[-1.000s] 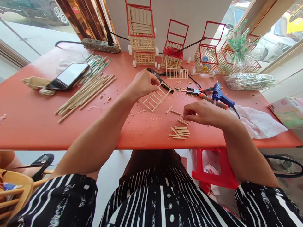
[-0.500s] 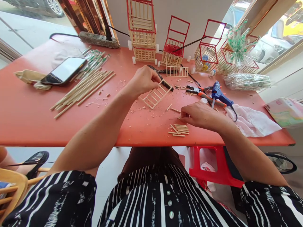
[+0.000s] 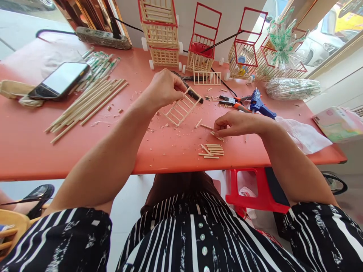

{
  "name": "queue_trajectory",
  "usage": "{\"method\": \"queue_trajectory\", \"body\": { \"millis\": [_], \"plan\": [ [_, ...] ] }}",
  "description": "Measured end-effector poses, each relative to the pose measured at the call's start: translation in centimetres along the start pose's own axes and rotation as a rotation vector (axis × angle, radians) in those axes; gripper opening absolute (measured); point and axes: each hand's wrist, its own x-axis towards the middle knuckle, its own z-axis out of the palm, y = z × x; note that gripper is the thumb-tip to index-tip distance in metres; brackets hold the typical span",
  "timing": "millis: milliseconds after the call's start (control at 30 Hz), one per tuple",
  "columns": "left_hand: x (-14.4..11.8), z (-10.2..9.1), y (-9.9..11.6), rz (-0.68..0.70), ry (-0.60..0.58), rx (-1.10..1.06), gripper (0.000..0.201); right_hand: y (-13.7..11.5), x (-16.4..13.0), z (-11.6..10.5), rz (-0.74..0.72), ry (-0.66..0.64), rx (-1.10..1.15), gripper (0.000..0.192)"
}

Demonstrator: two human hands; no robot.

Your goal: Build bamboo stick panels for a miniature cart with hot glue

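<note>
My left hand (image 3: 167,87) pinches the upper corner of a small ladder-like wooden frame (image 3: 183,108), which slants over the table with several rungs across it. To its right, my right hand (image 3: 233,124) is closed, thumb and fingertips at a short wooden stick (image 3: 217,137) just above or on the tabletop. Two more short sticks (image 3: 207,126) lie between the frame and that hand. A small pile of cut sticks (image 3: 214,149) rests near the table's front edge, below my right hand.
Long sticks (image 3: 90,104) and a phone (image 3: 64,80) lie left. At the back stand stick-built carts (image 3: 204,49). Pliers (image 3: 232,100), a blue glue gun (image 3: 261,104), a white cloth (image 3: 303,134) and a wrapped bundle (image 3: 293,88) are on the right. A red stool (image 3: 255,189) stands below.
The view has shifted, so the table's contents sit higher in it. My right hand has lifted a little, and a short stick now shows at its fingertips. My left hand still holds the frame.
</note>
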Motion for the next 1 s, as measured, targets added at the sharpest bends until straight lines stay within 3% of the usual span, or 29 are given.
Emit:
{"method": "queue_trajectory", "body": {
  "millis": [667,1000],
  "plan": [
    [-0.1,0.5,0.1,0.017,0.008,0.038,0.024,-1.3,-0.4,-0.2,-0.099,0.228,0.139,0.025],
    [-0.1,1.1,0.2,0.048,0.009,0.07,0.02,-1.6,-0.1,0.2,-0.152,0.446,0.264,0.021]
  ]
}}
